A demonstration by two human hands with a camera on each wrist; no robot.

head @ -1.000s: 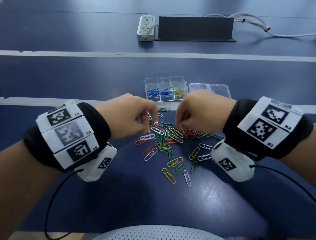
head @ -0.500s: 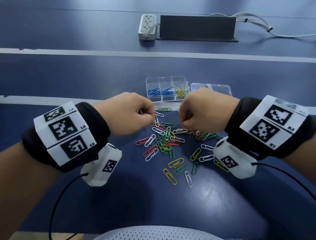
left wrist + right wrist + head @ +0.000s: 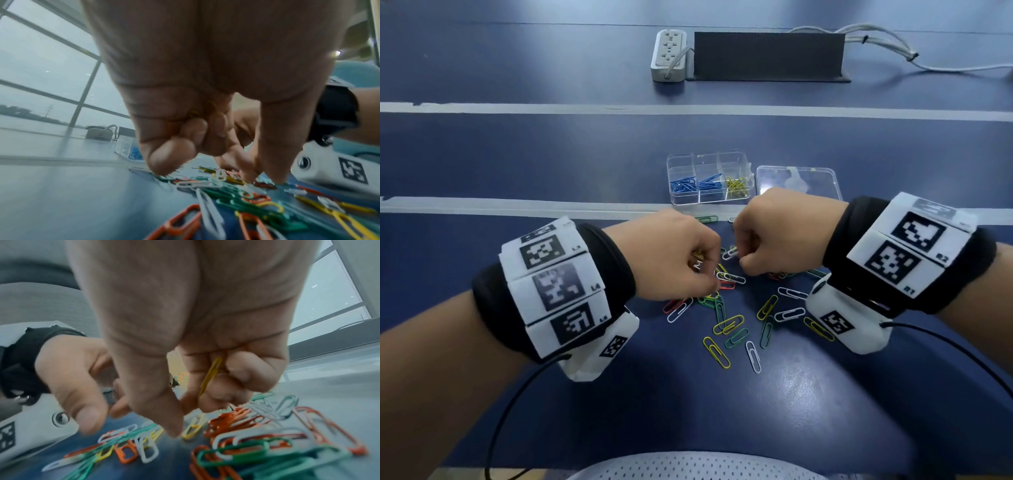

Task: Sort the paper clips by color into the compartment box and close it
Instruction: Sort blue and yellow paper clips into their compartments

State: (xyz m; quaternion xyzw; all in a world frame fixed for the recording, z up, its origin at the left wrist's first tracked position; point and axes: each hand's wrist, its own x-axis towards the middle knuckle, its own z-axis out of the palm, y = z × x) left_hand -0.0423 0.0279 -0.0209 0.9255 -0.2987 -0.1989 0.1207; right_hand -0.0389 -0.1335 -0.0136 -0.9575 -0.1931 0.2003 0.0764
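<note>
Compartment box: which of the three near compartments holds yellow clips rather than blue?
The rightmost near compartment of the compartment box, next to the detached lid; the other two hold blue clips.

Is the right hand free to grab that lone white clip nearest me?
Probably not cleanly: the right hand already holds a yellow clip in its curled fingers. The white clip lies apart on the table, nothing covering it.

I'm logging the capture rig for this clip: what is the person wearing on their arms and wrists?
Forearms are bare. Each wrist has a black fabric cuff carrying white panels printed with black square markers: the left cuff has three, labelled up to L5; the right cuff shows R1 and R2. Under each wrist hangs a white camera pod with its own marker and a thin black cable.
</note>
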